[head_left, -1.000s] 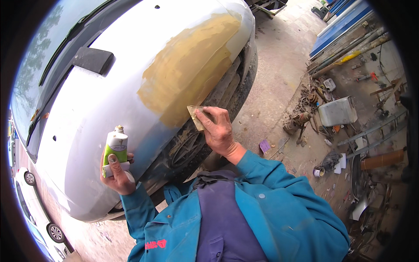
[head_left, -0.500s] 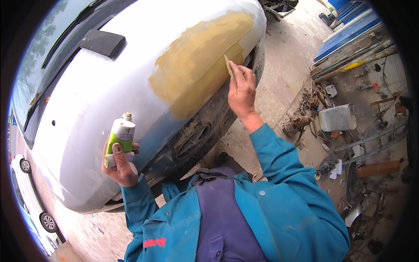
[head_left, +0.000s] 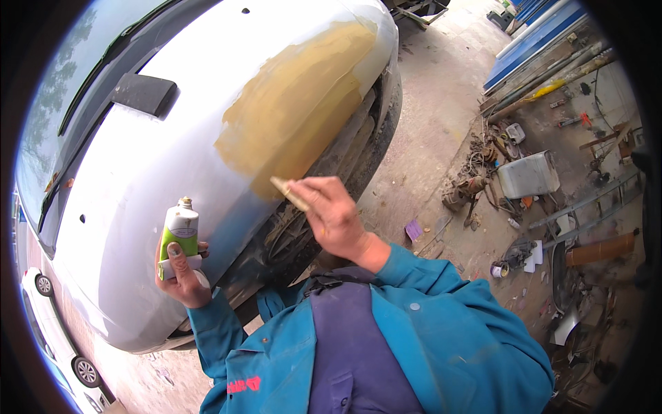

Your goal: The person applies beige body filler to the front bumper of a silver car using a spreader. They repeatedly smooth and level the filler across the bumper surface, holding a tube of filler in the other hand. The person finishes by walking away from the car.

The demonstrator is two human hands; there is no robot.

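Note:
My left hand grips a white and green squeeze tube along with a small pale piece, over the silver-white car front panel. A broad tan filler patch covers the panel's right part, with a bluish area below it. In my right hand is a thin, flat tan spreader, held at the patch's lower-left edge, near the dark grille opening. Whether the spreader touches the surface I cannot tell.
A windscreen with wiper lies upper left. A white car stands at lower left. On the right, the concrete floor holds scrap, a plastic container, a metal ladder-like frame and blue panels.
My right hand with the spreader has swept from the upper-right end of the patch, half a second ago, down to its lower-left edge. My left hand still holds the tube.

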